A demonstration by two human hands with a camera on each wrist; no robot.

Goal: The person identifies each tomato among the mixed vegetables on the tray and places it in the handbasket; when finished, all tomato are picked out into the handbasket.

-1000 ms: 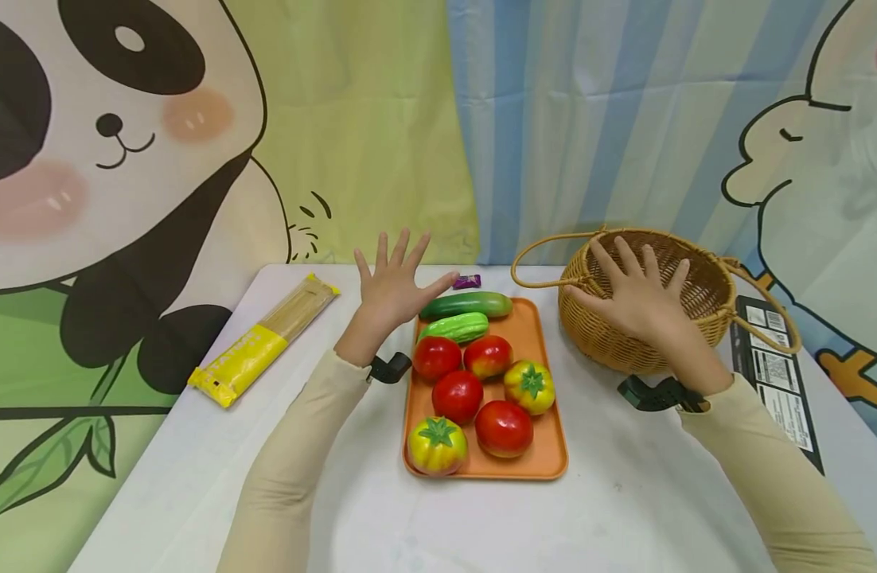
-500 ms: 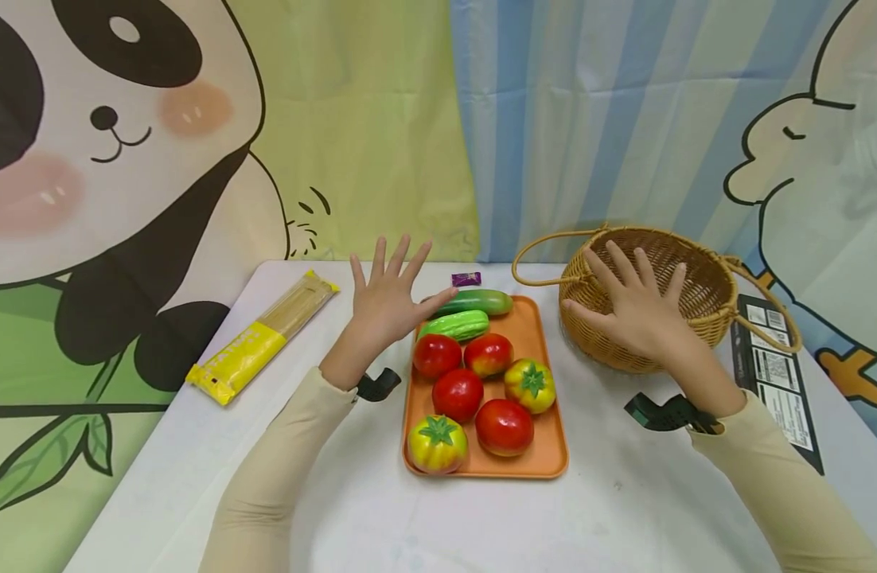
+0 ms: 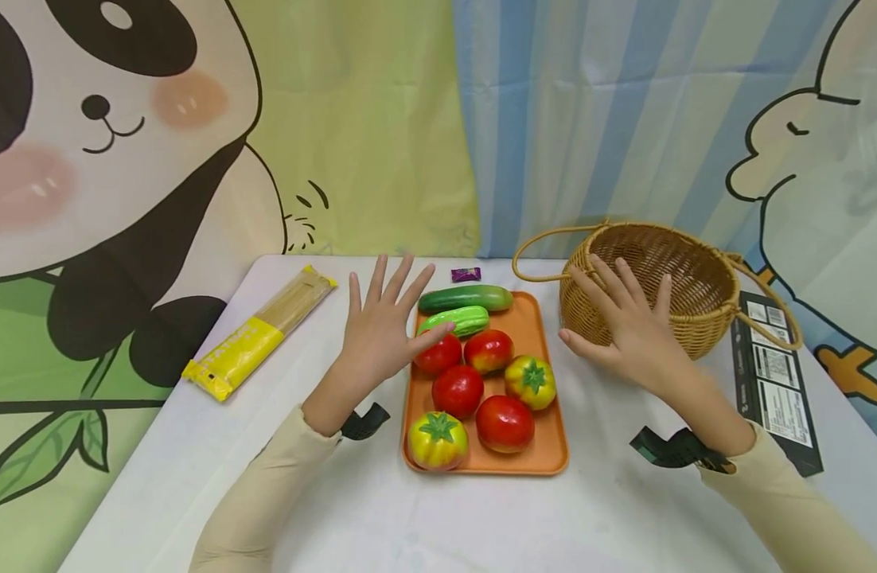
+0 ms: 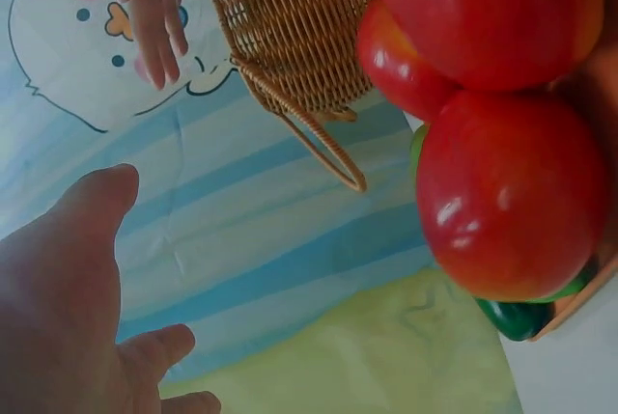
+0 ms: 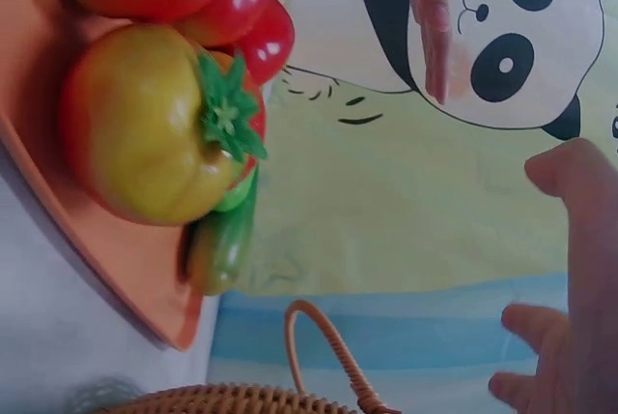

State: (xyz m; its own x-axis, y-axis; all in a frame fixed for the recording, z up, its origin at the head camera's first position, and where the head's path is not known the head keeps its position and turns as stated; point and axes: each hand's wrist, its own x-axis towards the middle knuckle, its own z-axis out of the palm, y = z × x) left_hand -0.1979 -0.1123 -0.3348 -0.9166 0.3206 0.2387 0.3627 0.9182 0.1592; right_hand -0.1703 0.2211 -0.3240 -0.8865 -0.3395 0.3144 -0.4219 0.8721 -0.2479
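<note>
In the head view my left hand (image 3: 376,338) hovers with fingers spread, holding nothing; its thumb overlaps a red tomato at the left of the orange tray (image 3: 530,322). The right hand (image 3: 635,338), also spread and holding nothing, hangs in front of the wicker basket (image 3: 696,274), partly hiding it. On the tray lie several red tomatoes (image 3: 505,424), two yellow tomatoes with green leafy tops (image 3: 437,440), a dark green cucumber (image 3: 474,298) and a lighter ridged green vegetable (image 3: 465,320). The left wrist view shows tomatoes (image 4: 512,197) close up; a yellow tomato (image 5: 145,124) fills much of the right wrist view.
A yellow pack of dry noodles (image 3: 245,350) lies at the table's left. One small purple wrapped sweet (image 3: 465,274) sits behind the tray. A black box with white labels (image 3: 782,390) lies at the right. Printed curtains (image 3: 381,119) hang behind the table.
Both hands have come down and back toward the person, the left one also shifting slightly left. Their fingers stay spread. Tray, vegetables and basket stay in place.
</note>
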